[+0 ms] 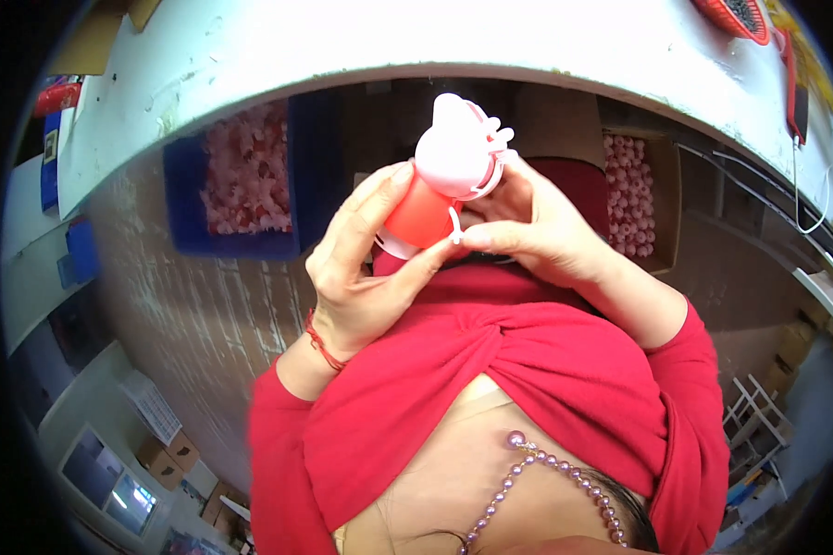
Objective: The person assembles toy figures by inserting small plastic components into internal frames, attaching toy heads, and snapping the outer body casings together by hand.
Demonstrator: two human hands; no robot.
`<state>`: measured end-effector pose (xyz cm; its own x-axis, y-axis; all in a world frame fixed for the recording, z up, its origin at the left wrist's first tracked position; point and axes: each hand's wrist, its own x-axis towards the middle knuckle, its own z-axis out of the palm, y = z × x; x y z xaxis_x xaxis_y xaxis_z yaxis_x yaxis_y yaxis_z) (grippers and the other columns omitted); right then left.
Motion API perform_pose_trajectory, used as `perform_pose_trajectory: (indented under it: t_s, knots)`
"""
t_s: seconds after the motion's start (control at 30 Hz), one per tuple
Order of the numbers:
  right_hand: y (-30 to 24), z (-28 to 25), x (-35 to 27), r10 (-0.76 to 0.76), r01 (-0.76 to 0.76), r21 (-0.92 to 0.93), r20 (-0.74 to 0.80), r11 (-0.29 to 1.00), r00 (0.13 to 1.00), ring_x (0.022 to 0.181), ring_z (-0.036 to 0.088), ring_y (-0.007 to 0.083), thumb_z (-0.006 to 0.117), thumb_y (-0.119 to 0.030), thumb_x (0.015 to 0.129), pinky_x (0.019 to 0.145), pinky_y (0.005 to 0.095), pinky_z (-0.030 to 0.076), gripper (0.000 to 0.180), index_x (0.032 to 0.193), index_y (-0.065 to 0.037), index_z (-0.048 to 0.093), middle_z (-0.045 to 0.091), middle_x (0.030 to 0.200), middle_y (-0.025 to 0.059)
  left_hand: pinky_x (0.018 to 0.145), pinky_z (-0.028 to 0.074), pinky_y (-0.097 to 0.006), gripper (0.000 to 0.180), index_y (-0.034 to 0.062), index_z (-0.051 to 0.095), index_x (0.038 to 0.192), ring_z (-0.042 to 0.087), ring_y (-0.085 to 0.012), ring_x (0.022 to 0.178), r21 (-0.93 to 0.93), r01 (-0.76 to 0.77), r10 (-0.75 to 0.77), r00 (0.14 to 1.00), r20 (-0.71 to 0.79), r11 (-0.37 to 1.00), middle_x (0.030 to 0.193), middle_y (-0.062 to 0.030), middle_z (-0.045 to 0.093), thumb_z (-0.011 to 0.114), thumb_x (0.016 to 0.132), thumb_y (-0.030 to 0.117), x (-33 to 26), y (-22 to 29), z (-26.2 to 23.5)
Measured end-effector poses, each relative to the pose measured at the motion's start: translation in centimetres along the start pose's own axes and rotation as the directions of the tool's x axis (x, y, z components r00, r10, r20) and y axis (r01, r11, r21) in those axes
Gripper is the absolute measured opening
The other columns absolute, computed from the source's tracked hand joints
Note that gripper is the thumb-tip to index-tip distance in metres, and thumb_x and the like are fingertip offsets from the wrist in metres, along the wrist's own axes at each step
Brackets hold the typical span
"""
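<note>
A toy pig figure [455, 157] with a pale pink head and a red body is held up in front of my chest, tilted with its head to the upper right. My left hand [352, 254] grips the red body, fingers on its left side and thumb along its lower edge. My right hand [551, 227] is closed at the figure's right side. Its thumb tip meets the left thumb at a small white arm piece [454, 225] on the body. The right fingers are partly hidden behind the figure's head.
A white worktable [342, 37] curves across the top. Beneath it stand a blue bin [185, 208] of pink and red parts and a cardboard box [662, 199] of round pink parts. A red basket [759, 28] of small dark pieces and a red-handled tool [794, 102] lie at the far right.
</note>
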<state>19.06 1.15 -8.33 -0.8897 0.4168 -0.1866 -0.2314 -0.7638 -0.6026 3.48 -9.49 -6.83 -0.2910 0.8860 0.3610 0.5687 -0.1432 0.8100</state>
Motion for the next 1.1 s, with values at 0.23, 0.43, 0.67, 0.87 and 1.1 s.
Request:
perform_pose_trajectory:
  t_s: [0.23,0.43,0.67,0.87,1.1]
  knots:
    - [-1.0,1.9,-0.4,-0.114,0.086,0.251,0.101,0.964,0.988,0.125,0.041,0.0238,0.05,-0.002,0.089,0.103,0.0394,0.037,0.071,0.146,-0.008,0.01,0.031,0.139,0.0135,0.079,0.055,-0.032,0.061,-0.0022,0.058,0.116,0.063,-0.0268,0.095,0.2,-0.217,0.244,0.962,-0.12,0.956,0.108,-0.018,0.06,0.084,0.061,0.005,5.1,2.0,0.0]
    - [-1.6,2.5,1.3,-0.395,0.372,-0.206,-0.08,0.905,0.915,0.127,0.038,0.0192,0.043,0.001,0.09,0.104,0.0309,0.032,0.069,0.146,-0.005,0.004,0.033,0.138,0.0122,0.067,0.053,-0.032,0.051,-0.0007,0.054,0.123,0.063,-0.0282,0.08,0.346,-0.209,0.183,0.977,0.105,0.915,0.098,-0.021,0.058,0.071,0.078,0.016,8.6,3.9,1.5]
    - [-1.5,1.8,1.8,-0.663,0.429,-0.636,-0.178,0.641,0.727,0.118,0.048,0.0279,0.043,-0.001,0.089,0.098,0.0352,0.038,0.053,0.137,0.001,0.022,0.046,0.125,0.0212,0.067,0.054,-0.036,0.06,0.0076,0.049,0.131,0.062,-0.0314,0.077,0.34,-0.408,0.262,0.879,0.399,0.847,0.122,-0.0272,0.044,0.057,0.072,0.001,9.6,5.9,1.6]
    - [-0.3,0.0,2.4,-0.709,0.482,-0.642,-0.139,0.595,0.691,0.112,0.053,0.034,0.036,0.002,0.089,0.094,0.0385,0.042,0.045,0.133,0.002,0.027,0.05,0.12,0.023,0.054,0.052,-0.03,0.061,0.0125,0.05,0.132,0.062,-0.0235,0.064,0.457,-0.604,0.356,0.777,0.519,0.653,0.105,-0.022,0.051,0.062,0.073,0.005,9.8,4.6,1.8]
    - [-1.0,1.2,1.3,-0.351,0.288,-0.25,-0.266,0.925,0.898,0.064,0.054,0.0114,0.03,-0.001,0.093,0.055,0.0275,0.051,0.042,0.133,-0.004,0.019,0.05,0.088,0.0093,0.048,0.047,-0.03,0.054,0.001,0.047,0.129,0.056,-0.0213,0.056,0.457,-0.703,0.336,0.683,0.649,0.545,0.076,-0.0127,0.051,0.06,0.077,0.006,10.4,3.5,1.2]
